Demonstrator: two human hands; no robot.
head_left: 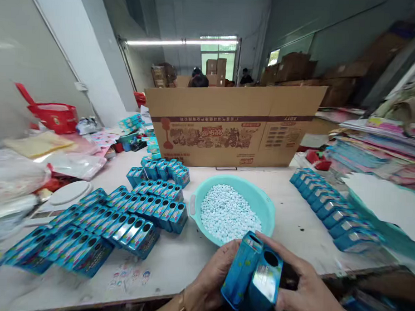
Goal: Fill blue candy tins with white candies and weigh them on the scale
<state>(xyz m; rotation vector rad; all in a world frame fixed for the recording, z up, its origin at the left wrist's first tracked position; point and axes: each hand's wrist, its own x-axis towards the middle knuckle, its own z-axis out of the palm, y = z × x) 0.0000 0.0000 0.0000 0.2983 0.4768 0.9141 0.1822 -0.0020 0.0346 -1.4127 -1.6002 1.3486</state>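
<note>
Two blue printed boxes with round dark holes in their tops are held side by side near the front edge of the table. My left hand (214, 273) is closed on the left box (241, 271), which tilts slightly. On the other side, my right hand (303, 279) grips the right box (265, 281), its thumb low on the side and its fingers reaching over toward the tops. Just beyond them sits a turquoise basin (267, 207) holding many small pale blue-white pellets (228, 210).
Rows of similar blue boxes (137, 207) stand at left, with another row (324, 205) at right. A cardboard sheet (229, 129) stands upright behind the basin. A white scale (70, 194) and red basket (55, 117) are at left; stacked printed sheets (381, 157) lie at right.
</note>
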